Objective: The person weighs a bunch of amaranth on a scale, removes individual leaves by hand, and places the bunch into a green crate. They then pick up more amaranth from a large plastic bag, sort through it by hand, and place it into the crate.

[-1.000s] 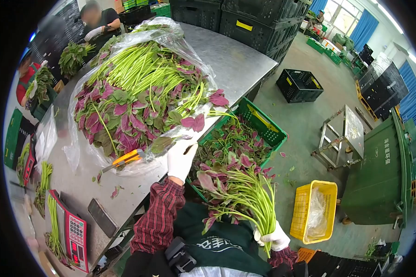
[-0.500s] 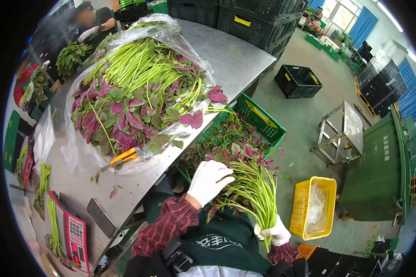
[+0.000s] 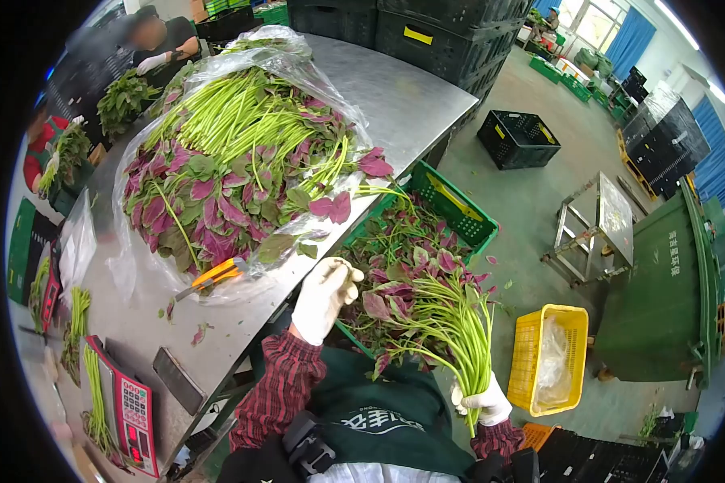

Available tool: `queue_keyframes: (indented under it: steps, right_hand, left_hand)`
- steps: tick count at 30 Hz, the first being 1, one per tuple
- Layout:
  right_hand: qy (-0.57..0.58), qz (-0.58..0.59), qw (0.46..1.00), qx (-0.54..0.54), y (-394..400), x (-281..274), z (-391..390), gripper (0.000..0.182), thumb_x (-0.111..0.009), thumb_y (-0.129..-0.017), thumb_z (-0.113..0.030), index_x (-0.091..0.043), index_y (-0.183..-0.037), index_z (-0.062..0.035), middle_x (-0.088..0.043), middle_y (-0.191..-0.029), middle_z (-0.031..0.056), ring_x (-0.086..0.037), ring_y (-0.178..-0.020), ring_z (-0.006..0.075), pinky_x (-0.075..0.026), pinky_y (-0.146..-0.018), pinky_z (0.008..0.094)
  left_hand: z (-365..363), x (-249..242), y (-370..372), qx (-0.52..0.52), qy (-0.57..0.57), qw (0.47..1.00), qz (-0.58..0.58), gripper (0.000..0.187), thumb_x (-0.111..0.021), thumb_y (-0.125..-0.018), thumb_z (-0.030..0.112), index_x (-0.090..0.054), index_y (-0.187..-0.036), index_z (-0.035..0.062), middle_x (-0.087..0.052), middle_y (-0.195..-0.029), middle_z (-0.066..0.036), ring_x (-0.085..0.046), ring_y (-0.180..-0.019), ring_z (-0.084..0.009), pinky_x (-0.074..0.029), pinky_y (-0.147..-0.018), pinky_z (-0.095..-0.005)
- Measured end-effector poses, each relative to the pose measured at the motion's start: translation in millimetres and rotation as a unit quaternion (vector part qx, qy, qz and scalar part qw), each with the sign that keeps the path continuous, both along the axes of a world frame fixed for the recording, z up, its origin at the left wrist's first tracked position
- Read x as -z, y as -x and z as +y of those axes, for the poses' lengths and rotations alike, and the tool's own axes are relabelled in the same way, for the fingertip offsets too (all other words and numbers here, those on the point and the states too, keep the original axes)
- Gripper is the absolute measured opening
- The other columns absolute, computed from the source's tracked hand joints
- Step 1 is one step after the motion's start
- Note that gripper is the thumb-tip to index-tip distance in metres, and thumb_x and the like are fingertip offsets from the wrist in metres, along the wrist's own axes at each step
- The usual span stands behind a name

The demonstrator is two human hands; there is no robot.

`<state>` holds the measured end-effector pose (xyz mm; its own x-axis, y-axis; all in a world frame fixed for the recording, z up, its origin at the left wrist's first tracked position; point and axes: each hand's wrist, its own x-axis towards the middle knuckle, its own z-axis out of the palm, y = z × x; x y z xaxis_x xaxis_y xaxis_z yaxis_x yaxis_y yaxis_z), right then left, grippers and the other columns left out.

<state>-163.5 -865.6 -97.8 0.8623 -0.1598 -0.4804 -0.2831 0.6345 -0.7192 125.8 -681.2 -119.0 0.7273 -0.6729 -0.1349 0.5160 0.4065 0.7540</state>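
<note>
The white-gloved right hand [image 3: 482,400] has its fingers closed around the green stems of a bunch of red-and-green leafy amaranth [image 3: 435,310], holding it over the green plastic crate [image 3: 457,211] of trimmings beside the steel table [image 3: 411,101]. The white-gloved left hand [image 3: 324,295] hovers at the table's edge, fingers loosely curled and holding nothing, just left of the bunch's leaves, near orange-handled scissors [image 3: 215,277].

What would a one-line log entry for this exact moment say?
right hand: grips amaranth bunch by stems | left hand: gloved, at bunch's leaves, grip unclear | below: green crate of trimmings | table: bagged amaranth pile, scissors
</note>
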Motion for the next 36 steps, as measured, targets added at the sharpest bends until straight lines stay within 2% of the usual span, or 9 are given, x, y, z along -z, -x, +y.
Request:
queue_keyframes:
  steps: [4,11,15,20,25,27,28,33,36]
  right_hand:
    - [-0.022,-0.013,0.999,0.019,1,4,0,0.05,-0.067,-0.051,0.007,-0.053,-0.1,0.0072,-0.061,-0.072,0.0181,-0.056,-0.052,0.0225,-0.046,-0.045,0.0304]
    - [-0.027,-0.063,0.996,0.056,-8,2,0,0.049,-0.067,-0.054,0.003,-0.052,-0.101,0.0074,-0.06,-0.071,0.017,-0.054,-0.051,0.0215,-0.044,-0.045,0.0296]
    - [-0.094,-0.094,0.975,0.176,5,24,-14,0.054,-0.067,-0.059,0.006,-0.047,-0.109,0.0064,-0.059,-0.072,0.0171,-0.054,-0.052,0.023,-0.043,-0.044,0.0291]
    - [-0.119,-0.208,0.966,0.097,-1,27,-22,0.023,-0.072,-0.063,-0.003,-0.057,-0.077,0.0078,-0.054,-0.062,0.0148,-0.047,-0.05,0.019,-0.036,-0.042,0.0265]
    - [-0.115,-0.239,0.961,0.076,-1,28,-25,0.025,-0.073,-0.063,-0.008,-0.057,-0.075,0.0073,-0.051,-0.058,0.013,-0.047,-0.049,0.019,-0.035,-0.042,0.0266]
    - [-0.119,-0.255,0.958,0.058,-2,29,-25,0.025,-0.073,-0.063,-0.009,-0.057,-0.075,0.0073,-0.05,-0.058,0.0122,-0.047,-0.049,0.0191,-0.036,-0.042,0.0272]
    - [-0.096,-0.261,0.959,0.049,-3,29,-24,0.025,-0.073,-0.063,-0.01,-0.057,-0.074,0.007,-0.05,-0.057,0.0117,-0.047,-0.048,0.0191,-0.036,-0.042,0.028]
    - [-0.074,-0.213,0.971,0.075,-1,21,-15,0.042,-0.074,-0.057,-0.003,-0.053,-0.092,0.0099,-0.053,-0.059,0.0152,-0.048,-0.048,0.0218,-0.037,-0.043,0.0302]
    - [-0.073,-0.166,0.98,0.078,-2,14,-10,0.057,-0.074,-0.054,-0.001,-0.048,-0.103,0.009,-0.056,-0.062,0.0179,-0.049,-0.049,0.0236,-0.038,-0.042,0.0311]
  left_hand:
    - [-7,-5,2,-0.142,-0.355,0.716,-0.584,0.027,-0.065,-0.075,0.004,-0.065,-0.102,0.0067,-0.063,-0.103,-0.01,-0.061,-0.092,-0.0232,-0.048,-0.08,-0.0327]
    - [-29,-19,79,0.119,-0.24,0.748,-0.607,0.033,-0.066,-0.078,0.014,-0.062,-0.11,0.0067,-0.06,-0.09,-0.011,-0.058,-0.086,-0.0286,-0.047,-0.079,-0.039]
    - [-22,-17,134,0.089,-0.172,0.805,-0.561,0.038,-0.063,-0.078,0.01,-0.059,-0.115,0.0053,-0.057,-0.084,-0.011,-0.056,-0.078,-0.0287,-0.047,-0.071,-0.0365]
    - [-18,-10,133,0.119,-0.167,0.823,-0.529,0.038,-0.063,-0.074,0.01,-0.057,-0.111,0.0055,-0.056,-0.09,-0.01,-0.055,-0.086,-0.0294,-0.044,-0.077,-0.038]
    - [-15,-14,128,0.105,-0.17,0.794,-0.574,0.045,-0.065,-0.07,0.006,-0.056,-0.114,0.0041,-0.059,-0.096,-0.012,-0.058,-0.089,-0.029,-0.045,-0.08,-0.0347]
    - [-11,-21,123,0.194,-0.157,0.915,-0.317,0.048,-0.063,-0.072,0.002,-0.056,-0.119,0.0034,-0.062,-0.1,-0.015,-0.061,-0.09,-0.0263,-0.046,-0.082,-0.0311]
    - [-12,-25,118,0.186,-0.152,0.936,-0.256,0.043,-0.063,-0.078,0.001,-0.056,-0.121,0.0014,-0.065,-0.097,-0.005,-0.059,-0.082,-0.0103,-0.047,-0.076,-0.0266]
    - [-19,-42,58,-0.157,-0.221,0.708,-0.652,0.035,-0.067,-0.072,0.003,-0.066,-0.106,0.008,-0.063,-0.086,-0.007,-0.06,-0.078,-0.0247,-0.048,-0.071,-0.0349]
    - [-21,-59,38,-0.134,-0.187,0.783,-0.578,0.027,-0.063,-0.075,-0.003,-0.067,-0.101,0.006,-0.065,-0.092,-0.009,-0.061,-0.086,-0.0241,-0.049,-0.077,-0.033]
